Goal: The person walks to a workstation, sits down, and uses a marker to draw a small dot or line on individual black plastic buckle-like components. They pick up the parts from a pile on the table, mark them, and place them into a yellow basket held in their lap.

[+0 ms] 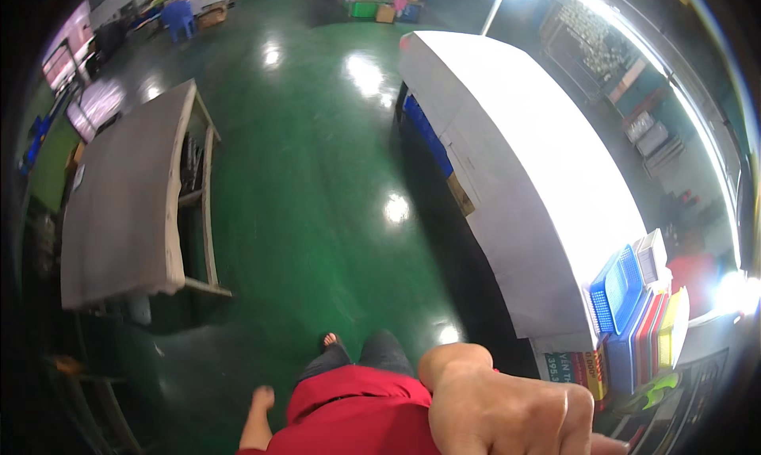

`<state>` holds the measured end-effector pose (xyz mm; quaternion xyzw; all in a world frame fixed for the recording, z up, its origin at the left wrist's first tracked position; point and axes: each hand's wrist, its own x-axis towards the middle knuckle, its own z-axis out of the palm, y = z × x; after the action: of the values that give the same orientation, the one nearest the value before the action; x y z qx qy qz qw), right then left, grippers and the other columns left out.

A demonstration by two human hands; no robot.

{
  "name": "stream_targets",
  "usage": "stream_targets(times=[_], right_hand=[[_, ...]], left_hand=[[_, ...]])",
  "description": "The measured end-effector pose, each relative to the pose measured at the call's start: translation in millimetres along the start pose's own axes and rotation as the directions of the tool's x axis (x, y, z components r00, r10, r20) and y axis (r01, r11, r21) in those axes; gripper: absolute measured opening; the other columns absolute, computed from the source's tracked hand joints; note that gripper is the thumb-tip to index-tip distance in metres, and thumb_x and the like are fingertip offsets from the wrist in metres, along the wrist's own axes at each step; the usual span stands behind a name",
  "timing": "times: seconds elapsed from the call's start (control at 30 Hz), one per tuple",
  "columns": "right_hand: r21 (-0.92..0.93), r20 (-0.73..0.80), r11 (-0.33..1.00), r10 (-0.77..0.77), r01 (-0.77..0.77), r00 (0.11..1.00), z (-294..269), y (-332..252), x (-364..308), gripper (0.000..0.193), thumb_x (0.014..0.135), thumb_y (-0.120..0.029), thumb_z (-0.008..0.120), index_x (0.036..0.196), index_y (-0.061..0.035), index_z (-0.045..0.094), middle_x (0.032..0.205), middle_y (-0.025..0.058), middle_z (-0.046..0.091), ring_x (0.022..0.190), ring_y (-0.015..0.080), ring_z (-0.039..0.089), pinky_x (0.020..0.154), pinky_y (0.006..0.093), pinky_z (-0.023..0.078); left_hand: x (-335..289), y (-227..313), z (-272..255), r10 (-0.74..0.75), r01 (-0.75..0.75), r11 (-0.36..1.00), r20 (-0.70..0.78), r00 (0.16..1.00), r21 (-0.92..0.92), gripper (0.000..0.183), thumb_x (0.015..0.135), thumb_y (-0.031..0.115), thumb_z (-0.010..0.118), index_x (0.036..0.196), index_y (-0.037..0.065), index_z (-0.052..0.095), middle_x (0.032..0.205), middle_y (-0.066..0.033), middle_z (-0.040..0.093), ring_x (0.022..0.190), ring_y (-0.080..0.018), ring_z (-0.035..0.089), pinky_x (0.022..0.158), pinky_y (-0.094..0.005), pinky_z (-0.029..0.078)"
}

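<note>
My right hand (507, 403) is raised close to the camera at the lower right, its back and bent knuckles toward me. The fingers curl under and are hidden from view, so whatever they may hold does not show. Down at my left side, my left hand (264, 397) hangs low over the floor, touching nothing that I can see. It is small and its fingers are not distinct. Between the hands is the red top (357, 411) I wear. Beyond the right hand stands a stack of coloured plastic baskets and trays, with a blue basket (618, 290) on its near side.
A long table with a white cover (523, 130) runs along the right, blue crates (428, 138) beneath it. On the left stands a wooden-framed table with a grey-brown cover (127, 201). Shiny green floor (317, 193) lies between them. A blue stool (178, 17) stands far back left.
</note>
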<state>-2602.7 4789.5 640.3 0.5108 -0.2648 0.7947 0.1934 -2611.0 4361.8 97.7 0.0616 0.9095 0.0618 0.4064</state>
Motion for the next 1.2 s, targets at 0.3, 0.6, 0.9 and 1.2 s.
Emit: stream_targets(times=[0.3, 0.6, 0.9, 1.2], right_hand=[[0.311, -0.141, 0.95, 0.077, -0.03, 0.987, -253.3, 79.9, 98.0, 0.059, 0.092, -0.046, 0.033, 0.046, -0.0096, 0.034, 0.042, -0.0002, 0.027, 0.037, 0.0144, 0.032, 0.061, 0.0362, 0.041], [0.76, -0.284, 0.65, 0.323, 0.006, 0.903, -518.3, 171.0, 234.0, 0.059, 0.088, -0.054, 0.035, 0.047, -0.0117, 0.032, 0.041, -0.0035, 0.024, 0.037, 0.0125, 0.026, 0.059, 0.0321, 0.031], [0.772, -0.285, 0.631, 0.241, 0.074, 0.928, -800.4, 246.8, 331.2, 0.061, 0.084, -0.061, 0.038, 0.048, -0.0114, 0.033, 0.042, -0.0038, 0.023, 0.037, 0.0116, 0.024, 0.059, 0.0307, 0.028], [0.683, -0.278, 0.717, 0.083, 0.136, 0.957, -1078.1, 276.3, 417.9, 0.063, 0.082, -0.064, 0.035, 0.048, -0.0116, 0.039, 0.041, -0.0038, 0.028, 0.038, 0.0119, 0.03, 0.058, 0.0313, 0.032]], left_hand=[[287.9, 348.9, -458.6, 0.318, -0.705, 0.559, -0.672, 0.669, -0.437, 0.023, 0.09, 0.022, 0.046, 0.102, 0.007, 0.059, 0.072, -0.0024, 0.059, 0.061, -0.0116, 0.054, 0.058, -0.0251, 0.044], [300.9, 222.9, -322.5, -0.308, 0.303, 0.883, 0.045, 0.95, -0.359, 0.033, 0.084, 0.026, 0.043, 0.093, -0.001, 0.059, 0.102, -0.0222, 0.057, 0.098, -0.0377, 0.052, 0.084, -0.043, 0.042], [524.3, 242.8, -519.7, -0.225, 0.195, 0.974, 0.386, 0.894, 0.117, 0.032, 0.088, 0.021, 0.038, 0.101, -0.002, 0.057, 0.107, -0.0175, 0.057, 0.101, -0.0343, 0.052, 0.088, -0.0418, 0.04], [901.9, 613.7, -1137.3, 0.319, -0.67, 0.697, -0.726, 0.61, -0.256, 0.027, 0.09, 0.023, 0.045, 0.102, 0.003, 0.058, 0.07, -0.0022, 0.055, 0.061, -0.0099, 0.05, 0.059, -0.0262, 0.043]])
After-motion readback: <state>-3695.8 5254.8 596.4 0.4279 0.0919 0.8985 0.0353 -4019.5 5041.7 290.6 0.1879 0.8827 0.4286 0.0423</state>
